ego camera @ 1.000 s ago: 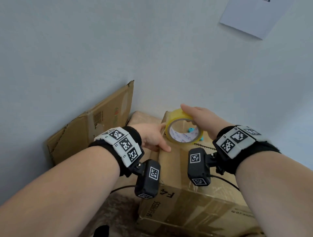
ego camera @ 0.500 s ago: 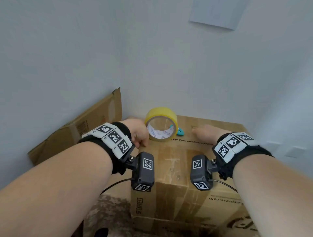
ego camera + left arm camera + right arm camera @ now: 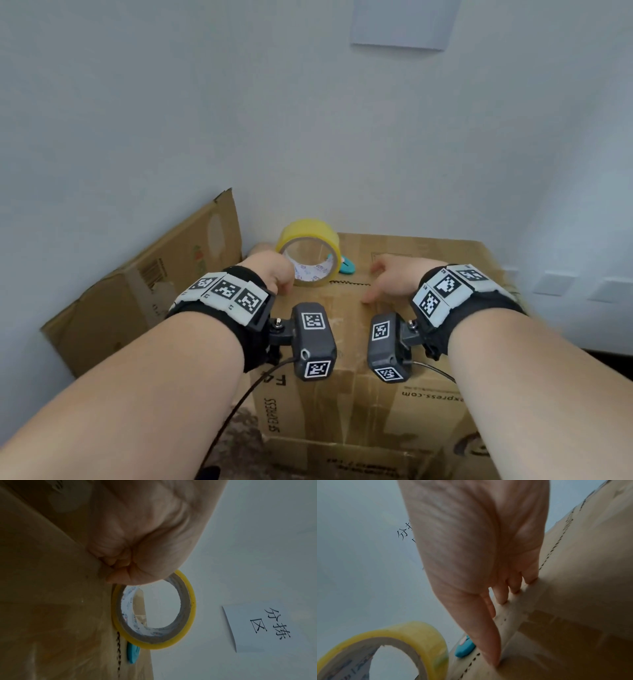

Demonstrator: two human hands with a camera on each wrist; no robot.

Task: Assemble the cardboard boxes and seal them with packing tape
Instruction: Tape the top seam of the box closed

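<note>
Yellow tape roll [image 3: 310,251] beside curled left grip [image 3: 274,272] (contact unclear) | right grip [image 3: 394,279] flat on box [image 3: 428,342]

We see a brown cardboard box [image 3: 394,342] standing closed in the corner, with printed text on its front side and a dark dashed line across its top. On the top, near the left back corner, a roll of yellow packing tape [image 3: 310,251] stands on its edge, its open core facing us. A flattened cardboard box [image 3: 144,274] leans against the left wall.
</note>
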